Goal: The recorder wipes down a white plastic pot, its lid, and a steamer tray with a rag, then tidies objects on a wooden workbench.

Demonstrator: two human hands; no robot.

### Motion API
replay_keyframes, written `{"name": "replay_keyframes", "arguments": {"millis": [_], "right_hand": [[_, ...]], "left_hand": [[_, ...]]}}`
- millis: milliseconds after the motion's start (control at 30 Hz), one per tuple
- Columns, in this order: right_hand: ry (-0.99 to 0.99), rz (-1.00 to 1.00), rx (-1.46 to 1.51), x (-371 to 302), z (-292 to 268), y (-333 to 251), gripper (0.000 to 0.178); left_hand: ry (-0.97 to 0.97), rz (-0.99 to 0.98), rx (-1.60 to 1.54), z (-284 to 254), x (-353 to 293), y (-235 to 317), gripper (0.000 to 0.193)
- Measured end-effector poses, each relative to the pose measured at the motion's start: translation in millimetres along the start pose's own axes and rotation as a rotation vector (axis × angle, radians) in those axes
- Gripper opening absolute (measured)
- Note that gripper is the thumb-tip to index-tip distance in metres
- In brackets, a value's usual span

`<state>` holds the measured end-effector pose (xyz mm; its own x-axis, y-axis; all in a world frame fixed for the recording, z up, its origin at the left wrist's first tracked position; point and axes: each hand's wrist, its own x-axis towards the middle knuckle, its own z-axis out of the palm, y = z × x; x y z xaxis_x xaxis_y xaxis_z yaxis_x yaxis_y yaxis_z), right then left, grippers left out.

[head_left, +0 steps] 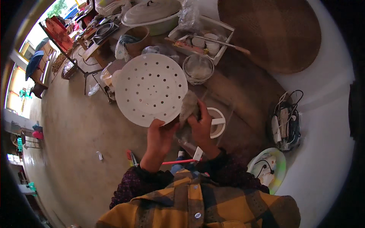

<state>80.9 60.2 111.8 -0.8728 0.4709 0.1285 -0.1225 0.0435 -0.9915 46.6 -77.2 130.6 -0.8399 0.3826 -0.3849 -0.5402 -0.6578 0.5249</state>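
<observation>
A round white steamer tray [152,81] pierced with rings of holes is tilted toward me. My left hand [159,138] grips its lower rim, thumb on the upper face and fingers out of sight below. Pressed to the tray's right edge is a grey cloth [188,106], bunched up in my right hand [203,123], whose fingers are closed round it. Just right of that hand a white ring with a crossbar [218,121] lies on the brown surface, partly covered by the hand.
Beyond the tray stand a lidded basin [152,12], a brown bucket [138,40], a wire basket [198,69] and a white crate [224,49] of cups. A large round woven tray [273,34] leans on the wall. At right are bundled cables [285,123] and a green-rimmed basin [280,167].
</observation>
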Motion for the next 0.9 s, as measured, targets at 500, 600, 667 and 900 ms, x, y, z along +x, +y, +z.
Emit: {"name": "replay_keyframes", "arguments": {"millis": [500, 600, 667, 900], "right_hand": [[0.075, 0.042, 0.052, 31, -13, -17, 0.045], [0.195, -0.007, -0.070, 56, -19, -13, 0.047], [0.141, 0.045, -0.080, 95, -40, 3, 0.045], [-0.121, -0.039, 0.654, 67, -68, -1, 0.036]], "left_hand": [[-0.015, 0.066, 0.411, -13, -1, 5, 0.043], [0.020, 0.002, 0.405, -12, -3, 9, 0.045], [0.050, -0.039, 0.402, -1, -13, 5, 0.047], [-0.092, -0.253, 0.026, -24, -3, 23, 0.056]]}}
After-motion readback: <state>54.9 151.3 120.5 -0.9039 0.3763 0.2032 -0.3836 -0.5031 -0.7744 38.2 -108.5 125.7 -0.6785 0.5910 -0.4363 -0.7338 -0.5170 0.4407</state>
